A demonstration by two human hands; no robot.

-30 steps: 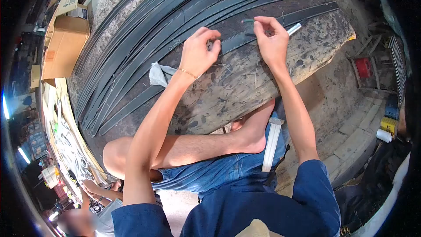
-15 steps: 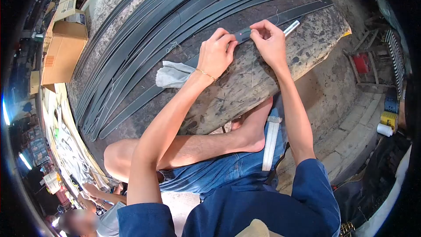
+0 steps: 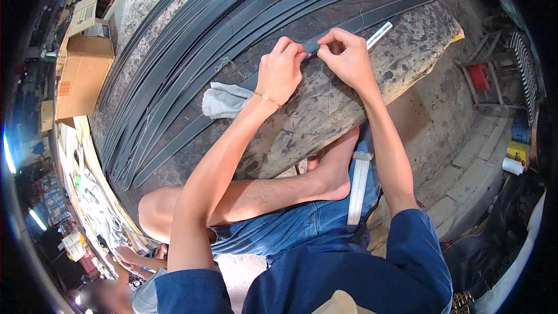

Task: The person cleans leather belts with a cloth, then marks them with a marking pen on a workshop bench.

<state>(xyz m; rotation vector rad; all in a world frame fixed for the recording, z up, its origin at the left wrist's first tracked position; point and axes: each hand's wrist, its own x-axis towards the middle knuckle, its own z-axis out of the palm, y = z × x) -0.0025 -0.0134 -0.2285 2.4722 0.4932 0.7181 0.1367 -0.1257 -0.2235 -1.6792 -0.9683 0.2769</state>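
Note:
A long dark strap [image 3: 401,7] lies across the worn work surface, passing beneath both hands. My left hand [image 3: 280,70] is closed at the strap, its fingertips pressed together at the strap's edge. Close beside it, my right hand [image 3: 347,58] is also closed in a pinch over the strap; anything tiny between the fingertips is too small to tell. A silver tube-like pen [image 3: 379,34] lies by my right hand. Next to my left wrist is a crumpled pale cloth [image 3: 224,101]. Several more dark stitched straps [image 3: 192,64] spread out beyond the hands, with loose threads on them.
An open cardboard box [image 3: 85,75] stands at the left. The work surface's rough front edge [image 3: 401,90] runs near my bent leg. Another person's arms [image 3: 136,259] show at the lower left. A wooden frame with a red part [image 3: 479,77] is at the right.
Both hands have shifted slightly left along the strap and drawn closer together. The fingers of both remain pinched.

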